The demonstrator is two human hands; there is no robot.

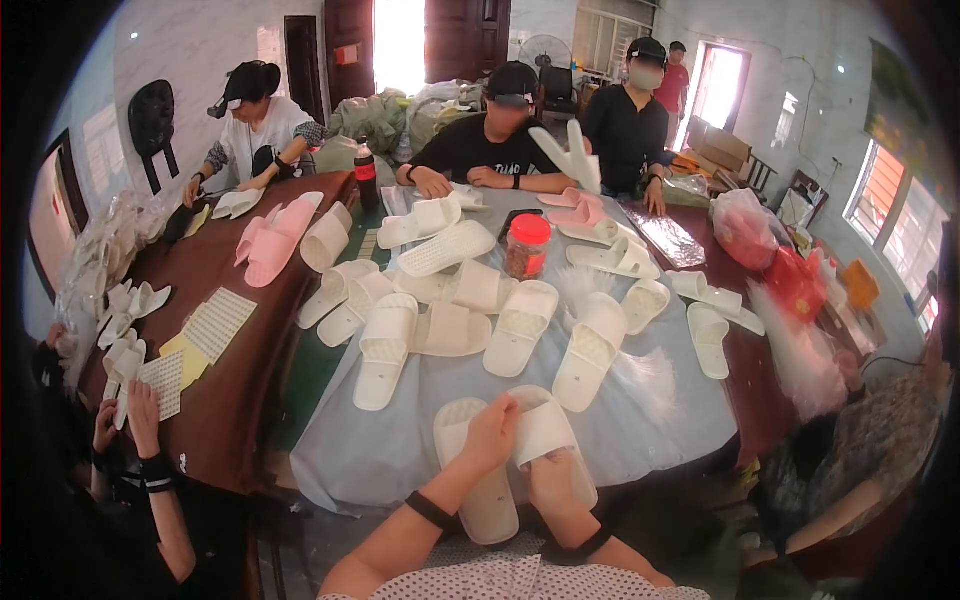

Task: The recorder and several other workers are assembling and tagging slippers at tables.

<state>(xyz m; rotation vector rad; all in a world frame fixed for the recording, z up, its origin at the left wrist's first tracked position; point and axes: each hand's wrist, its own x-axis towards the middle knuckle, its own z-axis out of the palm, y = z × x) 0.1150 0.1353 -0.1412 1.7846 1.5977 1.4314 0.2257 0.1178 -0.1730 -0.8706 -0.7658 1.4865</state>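
Observation:
At the near table edge I have a pair of white slippers, a left slipper (490,515) and a right slipper (546,410). My left hand (488,438) crosses over the left slipper, its fingers closed on the strap edge of the right one. Lower down, my right hand (552,482) holds that same right slipper, its fingers at the strap opening and partly hidden there. Both wrists wear black bands. Just beyond lie more white slippers, among them one slipper (590,360) and another slipper (386,350).
A grey cloth (650,430) covers the middle table, with a red-lidded jar (528,248) among several slippers. On the left brown table (225,420) are pink slippers (275,243), sticker sheets (215,325) and a dark bottle (365,180). Several people work around; plastic bags (745,230) sit at right.

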